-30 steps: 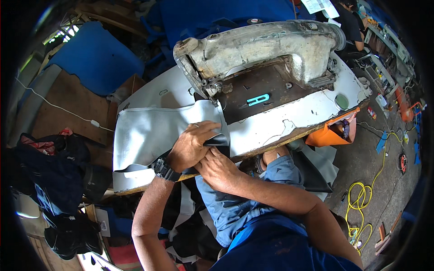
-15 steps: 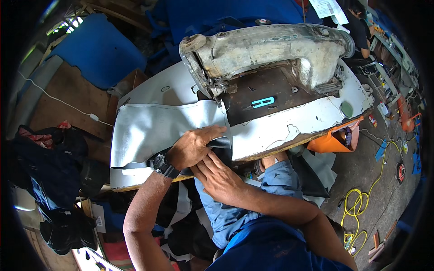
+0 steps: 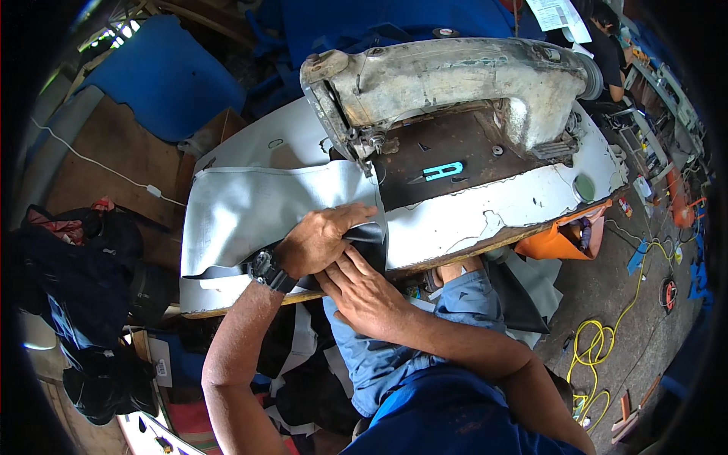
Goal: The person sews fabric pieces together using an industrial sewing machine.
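My left hand (image 3: 315,239), a black watch at its wrist, lies over the lower edge of a silvery grey sheet (image 3: 258,205) with a black underside, fingers stretched rightward. Just below it, my right hand (image 3: 353,296) has its fingers extended and pressed on the dark material (image 3: 369,252) at the table's front edge, its fingertips partly hidden. The sheet reaches under the needle end of a worn sewing machine (image 3: 447,80). Turquoise thread snips (image 3: 446,170) lie on the dark machine bed.
The machine stands on a chipped white table (image 3: 485,227). An orange pouch (image 3: 550,243) hangs at its front right. A yellow cable (image 3: 588,349) lies coiled on the floor. Dark clothing (image 3: 76,296) is piled at left. A co-worker (image 3: 607,38) is at upper right.
My right hand has slid slightly down and left, its fingers more extended. My left hand and forearm have shifted a little left, and the view has moved slightly.
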Available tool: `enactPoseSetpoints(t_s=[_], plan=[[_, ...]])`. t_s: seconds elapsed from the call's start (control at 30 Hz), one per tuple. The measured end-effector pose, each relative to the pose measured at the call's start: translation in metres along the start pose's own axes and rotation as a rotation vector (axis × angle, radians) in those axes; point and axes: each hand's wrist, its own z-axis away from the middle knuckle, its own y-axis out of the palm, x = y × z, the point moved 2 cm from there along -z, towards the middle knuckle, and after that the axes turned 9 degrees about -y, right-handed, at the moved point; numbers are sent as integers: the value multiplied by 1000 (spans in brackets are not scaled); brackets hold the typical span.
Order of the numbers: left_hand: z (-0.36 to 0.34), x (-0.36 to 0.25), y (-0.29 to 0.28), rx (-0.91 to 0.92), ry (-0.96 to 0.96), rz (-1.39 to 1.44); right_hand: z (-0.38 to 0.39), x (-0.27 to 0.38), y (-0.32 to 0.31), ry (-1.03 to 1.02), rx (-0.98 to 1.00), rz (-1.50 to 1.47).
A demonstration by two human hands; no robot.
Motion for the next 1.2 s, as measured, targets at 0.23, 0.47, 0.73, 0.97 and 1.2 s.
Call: enactPoseSetpoints(t_s=[0.23,0.47,0.73,0.97,1.2], plan=[[-7,12,-2,-74,109,-40,-3,-2,0,-3,-31,-16],[-17,23,0,-117,128,-79,-6,-9,0,24,-52,-114],[-25,35,2,-163,214,-86,22,-4,-12,105,-91,-160],[-7,7,-2,-172,234,-207,40,-1,-9,137,-80,-62],[18,-15,-3,-236,335,-314,39,0,-10,175,-80,-99]])
